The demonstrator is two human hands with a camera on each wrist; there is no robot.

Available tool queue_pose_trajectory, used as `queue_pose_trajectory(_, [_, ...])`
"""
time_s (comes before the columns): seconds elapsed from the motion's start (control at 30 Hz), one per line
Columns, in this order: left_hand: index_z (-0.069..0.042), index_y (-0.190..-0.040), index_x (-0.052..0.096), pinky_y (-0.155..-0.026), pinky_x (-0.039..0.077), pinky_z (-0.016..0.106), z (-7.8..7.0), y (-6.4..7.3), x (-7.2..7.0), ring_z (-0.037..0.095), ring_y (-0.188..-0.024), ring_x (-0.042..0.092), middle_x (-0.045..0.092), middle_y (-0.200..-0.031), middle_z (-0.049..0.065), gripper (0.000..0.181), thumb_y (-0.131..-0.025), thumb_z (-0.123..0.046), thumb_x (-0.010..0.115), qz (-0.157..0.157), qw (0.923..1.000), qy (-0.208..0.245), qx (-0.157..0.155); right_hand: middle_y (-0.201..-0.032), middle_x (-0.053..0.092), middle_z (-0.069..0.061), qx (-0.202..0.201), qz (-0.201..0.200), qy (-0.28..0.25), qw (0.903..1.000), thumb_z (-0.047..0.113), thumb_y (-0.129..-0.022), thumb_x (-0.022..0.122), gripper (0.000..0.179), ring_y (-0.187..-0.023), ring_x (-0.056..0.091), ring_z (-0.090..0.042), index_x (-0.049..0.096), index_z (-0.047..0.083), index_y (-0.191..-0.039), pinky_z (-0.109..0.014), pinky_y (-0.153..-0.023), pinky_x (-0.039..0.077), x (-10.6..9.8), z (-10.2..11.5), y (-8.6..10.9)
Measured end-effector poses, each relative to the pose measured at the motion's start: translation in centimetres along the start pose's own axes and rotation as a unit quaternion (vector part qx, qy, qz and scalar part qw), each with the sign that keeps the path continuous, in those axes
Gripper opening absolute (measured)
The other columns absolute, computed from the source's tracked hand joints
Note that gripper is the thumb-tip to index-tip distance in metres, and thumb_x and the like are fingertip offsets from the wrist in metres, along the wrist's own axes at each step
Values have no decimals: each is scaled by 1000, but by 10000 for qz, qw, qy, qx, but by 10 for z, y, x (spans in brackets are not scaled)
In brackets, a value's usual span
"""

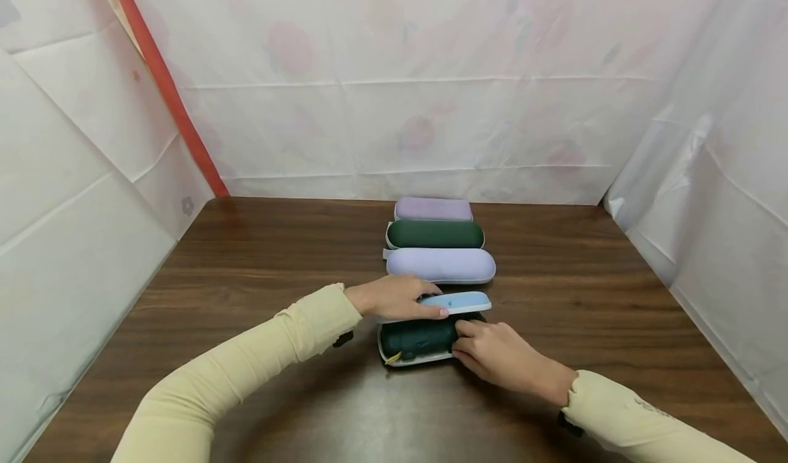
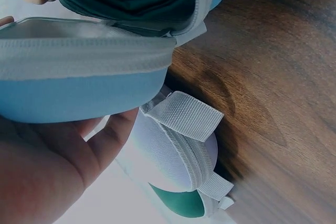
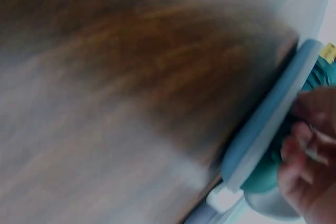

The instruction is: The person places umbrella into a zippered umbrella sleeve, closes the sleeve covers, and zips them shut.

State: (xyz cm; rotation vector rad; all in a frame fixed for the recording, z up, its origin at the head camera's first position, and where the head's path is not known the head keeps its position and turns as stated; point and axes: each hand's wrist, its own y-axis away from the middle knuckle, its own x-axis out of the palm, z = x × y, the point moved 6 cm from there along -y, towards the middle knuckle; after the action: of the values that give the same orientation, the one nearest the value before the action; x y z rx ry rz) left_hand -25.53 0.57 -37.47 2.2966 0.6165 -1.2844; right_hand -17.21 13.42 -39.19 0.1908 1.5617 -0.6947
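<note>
A light blue zip case lies unfolded on the table, its lid tilted up at the back. My left hand holds this lid, thumb over its front edge; in the left wrist view the fingers are behind the blue shell. Inside the lower half sits a dark green folded umbrella, its gathered fabric showing at the end. A yellow tag sticks out at the left. My right hand grips the umbrella's right end with bent fingers, partly hiding it.
Behind the blue case, a lavender case, a green case and a mauve case lie closed in a row on the brown wooden table. White patterned sheeting surrounds the back and sides.
</note>
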Motion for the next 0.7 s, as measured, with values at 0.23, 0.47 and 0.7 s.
queue_pose_trajectory(0.23, [-12, -126, 61, -78, 46, 23, -6, 3, 2, 1, -88, 58, 65, -108, -6, 51, -95, -51, 50, -230, 9990, -385, 84, -91, 56, 4, -845, -1390, -917, 9824, 11, -94, 56, 15, -68, 47, -1, 69, 9, -102, -11, -56, 39, -46, -13, 7])
queue_pose_trajectory(0.47, [-12, -120, 62, -61, 44, 23, -16, 12, 11, 4, -74, 55, 64, -94, -6, 53, -90, -55, 55, -786, 9911, -1072, -17, -115, 57, 3, -56, -836, -1589, 9837, 21, -90, 67, 29, -102, 53, -13, 64, 11, -117, -25, -84, 44, -46, -51, 0])
queue_pose_trajectory(0.7, [-11, -123, 61, -72, 48, 31, -26, 15, 21, 14, -87, 60, 65, -103, 1, 63, -85, -61, 58, -1228, 9722, -1993, 55, -136, 50, -6, 349, 544, -2227, 9727, 33, -89, 68, 48, -123, 46, -20, 56, 15, -132, -39, -92, 44, -15, -64, -2])
